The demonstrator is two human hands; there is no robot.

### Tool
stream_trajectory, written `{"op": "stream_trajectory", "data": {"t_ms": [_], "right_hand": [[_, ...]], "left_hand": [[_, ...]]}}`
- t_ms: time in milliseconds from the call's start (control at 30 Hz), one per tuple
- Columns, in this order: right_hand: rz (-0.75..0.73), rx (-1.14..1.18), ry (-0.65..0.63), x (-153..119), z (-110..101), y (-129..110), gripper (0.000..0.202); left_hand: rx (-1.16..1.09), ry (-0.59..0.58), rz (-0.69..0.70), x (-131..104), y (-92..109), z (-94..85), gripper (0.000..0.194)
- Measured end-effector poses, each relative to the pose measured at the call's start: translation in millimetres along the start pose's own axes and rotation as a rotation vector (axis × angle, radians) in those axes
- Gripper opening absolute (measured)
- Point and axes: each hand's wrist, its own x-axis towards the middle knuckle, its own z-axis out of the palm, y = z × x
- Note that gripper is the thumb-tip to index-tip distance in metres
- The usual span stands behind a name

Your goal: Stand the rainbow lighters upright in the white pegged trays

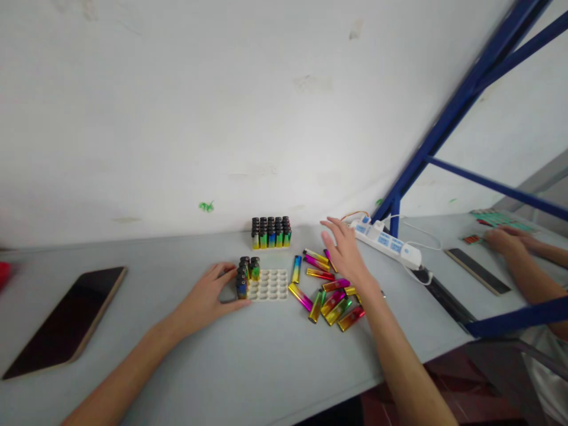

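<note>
Lighters with black tops (242, 284) stand upright in the left part of a white tray (275, 285) with rows of round hollows. My left hand (208, 299) rests at the tray's left edge, thumb and fingers apart around its corner by the lighters. Behind it, a second tray is filled with upright lighters (271, 236). To the right lies a loose pile of shiny lighters (335, 303) in pink, yellow, red and green. My right hand (345, 248) hovers over the pile's back right side, fingers spread, nothing held. A blue and yellow lighter (296, 269) lies beside the tray.
A large dark phone or tablet (66, 319) lies at the left. At the right are a white power strip (386, 241) with cables, a blue metal frame (417, 157), a dark flat bar (477, 271) and another person's hands (506, 239). A wall stands behind the table.
</note>
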Motion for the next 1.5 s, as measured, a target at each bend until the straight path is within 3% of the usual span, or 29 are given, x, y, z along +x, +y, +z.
{"op": "stream_trajectory", "data": {"t_ms": [67,133,267,367,500,667,800,1000,1200,1333,1500], "right_hand": [[-0.028,0.025,0.021,-16.1,-19.3,3.6,0.062],[-0.034,-0.011,-0.042,-43.3,-24.2,2.4,0.061],[0.015,-0.146,-0.198,-101.1,5.5,-8.7,0.067],[0.046,-0.21,-0.264,-118.4,28.2,-14.0,0.065],[0.04,-0.221,-0.333,-108.4,28.0,-10.2,0.06],[-0.082,-0.193,-0.405,-90.5,11.7,4.8,0.06],[-0.142,-0.2,-0.422,-86.5,10.8,7.7,0.059],[-0.075,-0.107,-0.374,-90.3,11.9,2.8,0.065],[0.074,-0.056,-0.171,-85.6,-5.4,42.8,0.067],[0.136,-0.16,-0.273,-87.0,3.6,65.2,0.07],[0.125,-0.252,-0.314,-90.8,21.1,69.7,0.073]], "left_hand": [[0.001,-0.006,-0.003,-0.5,1.3,-1.2,0.071],[-0.008,-0.01,-0.008,-0.7,2.5,-2.2,0.071],[-0.032,-0.007,-0.011,-1.5,2.5,-1.4,0.071],[-0.022,-0.006,-0.02,-2.5,1.0,0.4,0.074],[0.001,-0.016,-0.025,-3.1,0.0,0.8,0.076],[-0.001,-0.017,-0.011,-1.4,0.1,-0.5,0.073],[-0.001,-0.014,-0.025,-0.1,0.1,-0.2,0.075],[-0.023,0.009,-0.009,0.8,-2.2,0.6,0.075],[-0.015,0.001,-0.005,1.9,-3.8,-0.6,0.078],[-0.013,-0.004,-0.012,1.9,-4.1,-0.2,0.077],[-0.02,0.004,-0.012,1.8,-1.8,-0.1,0.075]]}}
